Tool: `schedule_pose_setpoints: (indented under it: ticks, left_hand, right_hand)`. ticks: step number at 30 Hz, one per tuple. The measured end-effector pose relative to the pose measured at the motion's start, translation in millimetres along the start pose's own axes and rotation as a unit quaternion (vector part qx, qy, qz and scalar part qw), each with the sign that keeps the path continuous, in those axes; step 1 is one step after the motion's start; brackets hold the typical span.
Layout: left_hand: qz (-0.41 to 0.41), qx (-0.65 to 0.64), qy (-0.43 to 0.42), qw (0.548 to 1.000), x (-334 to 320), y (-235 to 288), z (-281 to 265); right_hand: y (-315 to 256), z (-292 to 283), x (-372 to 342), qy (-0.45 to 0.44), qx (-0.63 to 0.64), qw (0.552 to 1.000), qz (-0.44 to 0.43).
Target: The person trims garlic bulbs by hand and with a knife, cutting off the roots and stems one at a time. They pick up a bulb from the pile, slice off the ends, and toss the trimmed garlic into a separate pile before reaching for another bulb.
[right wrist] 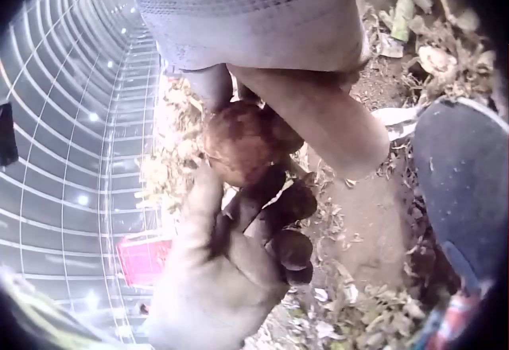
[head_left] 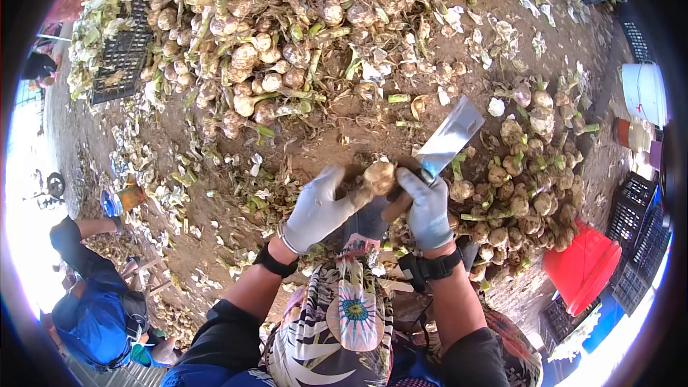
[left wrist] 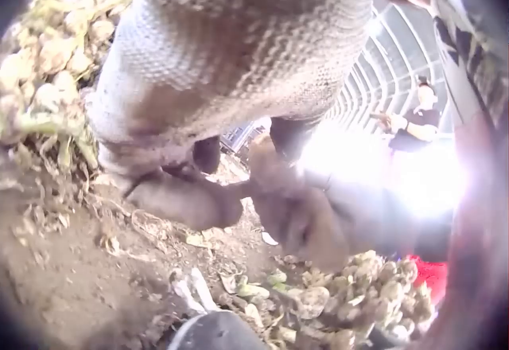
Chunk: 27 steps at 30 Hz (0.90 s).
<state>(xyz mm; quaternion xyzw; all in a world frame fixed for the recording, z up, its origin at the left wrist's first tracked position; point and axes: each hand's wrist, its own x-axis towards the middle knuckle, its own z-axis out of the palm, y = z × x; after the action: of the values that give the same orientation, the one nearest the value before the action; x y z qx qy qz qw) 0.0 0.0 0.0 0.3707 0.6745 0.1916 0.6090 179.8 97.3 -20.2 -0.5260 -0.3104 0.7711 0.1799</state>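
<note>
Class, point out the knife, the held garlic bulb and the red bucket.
Knife (head_left: 451,136): head view, broad blade.
Garlic bulb (right wrist: 238,143): right wrist view, rounded side.
Red bucket (head_left: 577,262): head view, outer wall.

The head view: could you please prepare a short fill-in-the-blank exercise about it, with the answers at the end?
1. The left hand and the right hand wear pale ____.
2. The knife is held in the ____ hand.
3. The bucket nearest the bulb pile at right is ____.
Missing words: gloves; right; red.
</note>
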Motion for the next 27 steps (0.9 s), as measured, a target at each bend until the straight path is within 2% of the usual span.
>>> schedule_pose_setpoints:
  ticks: [2,3,4,5,6,9,10,11,12,13,14,15,17,18,21,22,23,25,26,27]
  left_hand:
    - [0.132,0.081,0.189,0.970,-3.2,8.4,5.5]
    - [0.125,0.090,0.190,0.970,0.8,5.6,14.2]
    - [0.112,-0.082,0.145,0.980,10.9,-1.0,24.6]
    - [0.095,-0.251,0.096,0.959,18.1,-7.1,33.3]
    - [0.097,-0.374,0.084,0.918,20.7,2.0,34.2]
    - [0.064,-0.398,0.094,0.910,26.6,3.2,34.9]
    - [0.083,-0.404,0.093,0.906,27.6,0.9,33.1]
    - [0.083,-0.405,0.091,0.906,27.2,-0.6,31.1]
    - [0.070,-0.406,0.076,0.908,26.5,-2.1,28.8]
    - [0.056,-0.405,0.061,0.910,25.7,-3.6,26.8]
    - [0.056,-0.405,0.060,0.911,26.0,-8.7,27.4]
    - [0.096,-0.405,0.049,0.908,27.0,-16.7,30.1]
    - [0.173,-0.403,0.029,0.898,28.3,-32.4,35.2]
    - [0.173,-0.403,0.029,0.898,27.9,-31.9,34.3]
    - [0.152,-0.433,0.011,0.889,26.6,-29.0,31.1]
    - [0.123,-0.443,0.028,0.887,23.2,-27.8,32.1]
    - [0.093,-0.454,0.044,0.885,18.9,-25.7,33.0]
    - [0.090,-0.306,-0.025,0.947,6.0,8.7,13.6]
    - [0.071,-0.420,-0.051,0.903,0.4,20.1,19.5]
    - [0.066,-0.423,-0.043,0.903,-0.4,16.6,22.7]
  right_hand:
    - [5.3,-2.1,4.0,0.031,0.096,0.995,-0.008]
    - [11.8,-2.5,5.8,0.026,0.105,0.994,-0.003]
    - [14.7,1.0,6.1,0.031,0.084,0.996,-0.009]
    - [17.4,5.8,6.0,0.035,0.064,0.997,-0.014]
    - [15.0,12.2,5.3,0.047,0.062,0.997,-0.010]
    - [-8.3,8.8,-5.5,0.013,0.025,1.000,0.000]
    - [0.2,-1.2,-0.7,0.004,-0.088,0.995,-0.053]
    - [0.7,-6.3,-3.2,0.006,-0.089,0.995,-0.053]
    - [-1.2,-8.6,-7.4,0.022,-0.312,0.934,-0.174]
    - [-2.8,-9.1,-11.1,0.036,-0.513,0.809,-0.284]
    - [-6.1,-10.6,-17.4,-0.011,-0.586,0.775,-0.238]
    - [-9.5,-9.0,-20.5,-0.009,-0.585,0.775,-0.237]
    - [-11.7,-6.6,-23.8,-0.016,-0.657,0.713,-0.246]
    - [-9.6,-8.1,-21.5,-0.025,-0.666,0.711,-0.226]
    - [-6.2,-7.4,-22.0,-0.022,-0.666,0.705,-0.244]
    - [-0.2,-10.6,-18.1,-0.022,-0.666,0.705,-0.243]
    - [8.2,-17.5,-12.5,0.002,-0.641,0.745,-0.183]
    - [1.9,-31.8,-0.4,0.030,-0.599,0.797,-0.063]
    - [6.7,-39.6,-0.8,0.045,-0.595,0.798,-0.082]
    - [13.4,-42.3,0.0,0.054,-0.592,0.797,-0.103]
